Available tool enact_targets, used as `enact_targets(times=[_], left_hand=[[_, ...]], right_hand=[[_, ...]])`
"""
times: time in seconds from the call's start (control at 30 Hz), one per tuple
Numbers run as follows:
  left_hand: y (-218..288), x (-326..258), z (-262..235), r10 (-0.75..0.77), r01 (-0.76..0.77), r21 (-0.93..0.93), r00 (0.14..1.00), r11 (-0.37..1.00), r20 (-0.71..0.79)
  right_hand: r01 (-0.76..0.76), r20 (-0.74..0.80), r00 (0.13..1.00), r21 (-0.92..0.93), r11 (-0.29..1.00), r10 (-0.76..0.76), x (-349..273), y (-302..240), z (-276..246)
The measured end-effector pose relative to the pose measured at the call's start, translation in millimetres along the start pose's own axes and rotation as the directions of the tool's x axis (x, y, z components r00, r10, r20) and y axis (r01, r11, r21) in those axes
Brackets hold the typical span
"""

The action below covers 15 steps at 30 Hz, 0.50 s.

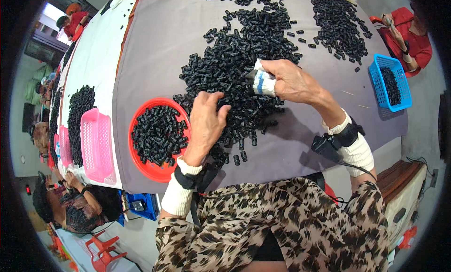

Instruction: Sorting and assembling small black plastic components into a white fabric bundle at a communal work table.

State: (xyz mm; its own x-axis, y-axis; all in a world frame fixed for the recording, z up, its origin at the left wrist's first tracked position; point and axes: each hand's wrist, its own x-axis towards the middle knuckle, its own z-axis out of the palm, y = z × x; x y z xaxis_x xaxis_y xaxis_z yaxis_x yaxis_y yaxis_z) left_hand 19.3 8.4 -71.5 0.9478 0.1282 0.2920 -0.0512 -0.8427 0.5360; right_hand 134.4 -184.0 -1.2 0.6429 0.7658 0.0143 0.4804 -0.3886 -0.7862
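A large heap of small black ribbed plastic parts [225,60] covers the middle of the table in front of me. My left hand [206,124] hovers at the heap's near left side, thumb and index finger apart, with nothing visible between them. Above the heap's right side, my right hand [298,84] has its fingers curled together. White and blue wrapping [264,82] covers some of those fingers. Something dark shows at their tips, but I cannot make out what it is. Just left of my left hand, a red round tray [133,145] holds many of the same black parts.
More black parts [338,27] lie at the far right, near a blue basket [408,91] holding some. Pink baskets [97,149] stand on the white-covered table [105,55] to the left. Other people sit around, one in red [413,39] at the right. Two thin sticks lie near the blue basket.
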Motion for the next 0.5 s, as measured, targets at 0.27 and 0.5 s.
enact_targets(times=[0.27,0.5], left_hand=[[-5.1,14.7,19.8,0.106,-0.118,0.243,0.993,0.963,0.06],[-0.5,18.3,22.1,0.147,-0.173,0.223,0.981,0.959,0.128]], right_hand=[[0.025,0.004,1.0,0.072,0.997,-0.025,-2.7,10.7,9.2],[0.049,0.013,0.999,0.081,0.995,-0.05,-2.6,8.5,12.3]])
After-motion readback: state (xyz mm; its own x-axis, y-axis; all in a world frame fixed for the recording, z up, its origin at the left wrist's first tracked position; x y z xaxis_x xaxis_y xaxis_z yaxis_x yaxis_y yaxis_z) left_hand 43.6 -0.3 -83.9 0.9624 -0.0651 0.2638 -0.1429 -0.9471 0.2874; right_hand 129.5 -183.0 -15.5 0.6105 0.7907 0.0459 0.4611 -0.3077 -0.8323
